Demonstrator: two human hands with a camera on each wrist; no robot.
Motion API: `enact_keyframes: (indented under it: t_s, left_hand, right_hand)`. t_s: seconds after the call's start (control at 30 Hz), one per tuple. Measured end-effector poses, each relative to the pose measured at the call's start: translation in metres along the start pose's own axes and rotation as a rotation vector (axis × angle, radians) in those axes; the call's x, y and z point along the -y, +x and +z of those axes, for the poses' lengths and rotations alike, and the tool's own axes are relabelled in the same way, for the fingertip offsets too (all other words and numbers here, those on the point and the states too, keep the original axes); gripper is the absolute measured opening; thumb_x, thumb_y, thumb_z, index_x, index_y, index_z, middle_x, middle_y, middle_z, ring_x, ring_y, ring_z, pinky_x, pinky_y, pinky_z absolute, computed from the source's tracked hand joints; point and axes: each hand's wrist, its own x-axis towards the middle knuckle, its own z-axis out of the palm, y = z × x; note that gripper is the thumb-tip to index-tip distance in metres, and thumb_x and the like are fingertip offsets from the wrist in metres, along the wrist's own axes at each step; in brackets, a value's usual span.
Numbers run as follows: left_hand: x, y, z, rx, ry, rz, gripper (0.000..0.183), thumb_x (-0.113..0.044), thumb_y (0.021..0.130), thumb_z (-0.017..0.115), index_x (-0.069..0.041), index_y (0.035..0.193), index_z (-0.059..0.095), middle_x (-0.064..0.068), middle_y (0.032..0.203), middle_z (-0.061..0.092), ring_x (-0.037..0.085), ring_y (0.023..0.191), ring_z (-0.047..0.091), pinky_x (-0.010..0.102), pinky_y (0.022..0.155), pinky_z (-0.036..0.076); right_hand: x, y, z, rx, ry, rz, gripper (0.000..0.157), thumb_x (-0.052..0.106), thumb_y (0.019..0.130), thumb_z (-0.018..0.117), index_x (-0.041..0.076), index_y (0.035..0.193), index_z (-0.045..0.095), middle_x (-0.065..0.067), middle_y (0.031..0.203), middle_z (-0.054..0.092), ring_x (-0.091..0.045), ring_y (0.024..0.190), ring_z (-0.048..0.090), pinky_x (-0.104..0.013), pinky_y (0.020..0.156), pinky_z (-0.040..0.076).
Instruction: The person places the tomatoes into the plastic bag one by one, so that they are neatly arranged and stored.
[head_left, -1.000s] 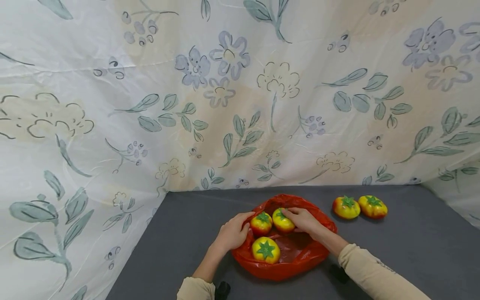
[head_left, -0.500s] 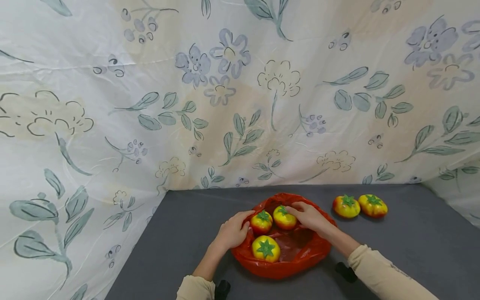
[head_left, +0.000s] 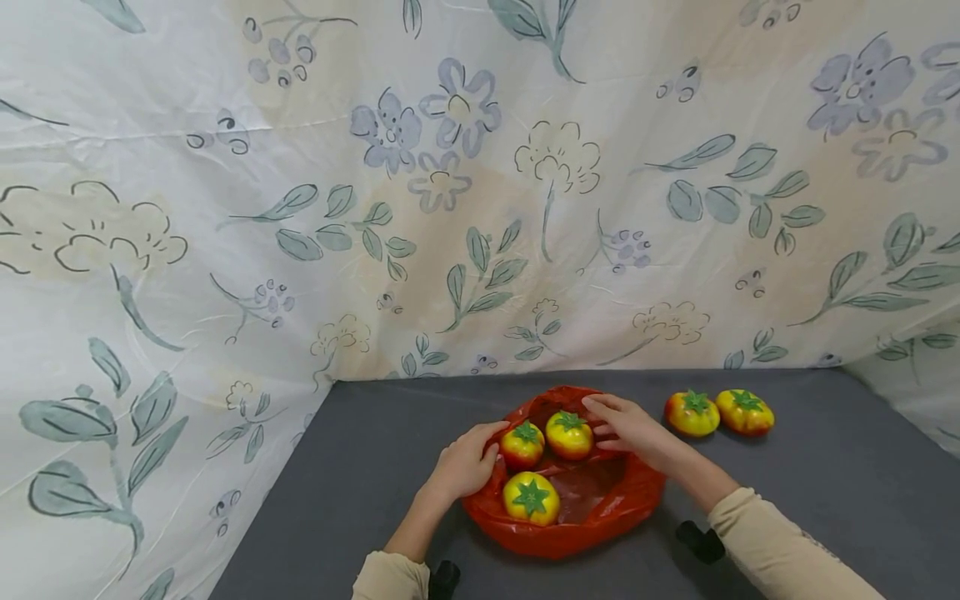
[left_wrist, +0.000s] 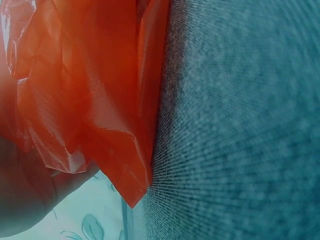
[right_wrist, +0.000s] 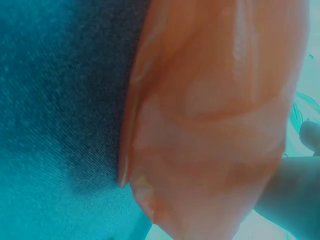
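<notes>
A red plastic bag (head_left: 555,540) lies with its mouth spread wide on the dark tabletop. My left hand (head_left: 463,463) grips its left rim, thumb on the inner side. Inside are three yellow-and-red, tomato-like fruits with green star-shaped tops: the left-back fruit (head_left: 522,450), the right-back fruit (head_left: 570,442) and the front fruit (head_left: 531,504). Just right of the right-back fruit, my right hand (head_left: 628,429) hovers over the bag's right rim with loosely spread fingers, holding nothing. Both wrist views are mostly filled by the bag's outer side (left_wrist: 95,95), which hides most of each hand.
Two more such fruits stand side by side at the back right of the table, a left one (head_left: 692,414) and a right one (head_left: 746,412). A flower-patterned cloth (head_left: 480,208) hangs behind the table's far edge.
My right hand has let go of the right-back fruit and drawn away to the right. That fruit now sits in the bag. My left hand keeps its place on the rim.
</notes>
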Motion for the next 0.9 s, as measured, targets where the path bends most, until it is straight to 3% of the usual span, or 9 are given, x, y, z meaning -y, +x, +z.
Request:
enact_keyframes:
  t_s: [0.57,0.9]
  left_hand:
    - [0.002,0.001,0.003,-0.003,0.004,0.013,0.039,-0.014,0.095,0.055,-0.016,0.134,0.055,0.006,0.129,0.056,0.026,0.116,0.054,0.053,0.091,0.045]
    - [0.001,0.000,0.002,0.005,-0.001,0.005,0.040,-0.015,0.095,0.055,-0.017,0.135,0.054,0.006,0.130,0.056,0.026,0.117,0.054,0.054,0.092,0.044]
  right_hand:
    - [0.001,-0.004,-0.032,0.062,0.222,-0.044,0.074,0.048,0.099,0.043,-0.001,0.150,0.017,-0.032,0.144,0.030,-0.043,0.127,0.039,-0.044,0.089,0.049]
    - [0.000,-0.011,-0.055,0.088,0.273,-0.058,0.074,0.049,0.100,0.035,0.001,0.151,0.010,-0.031,0.148,0.022,-0.036,0.125,0.040,-0.042,0.093,0.046]
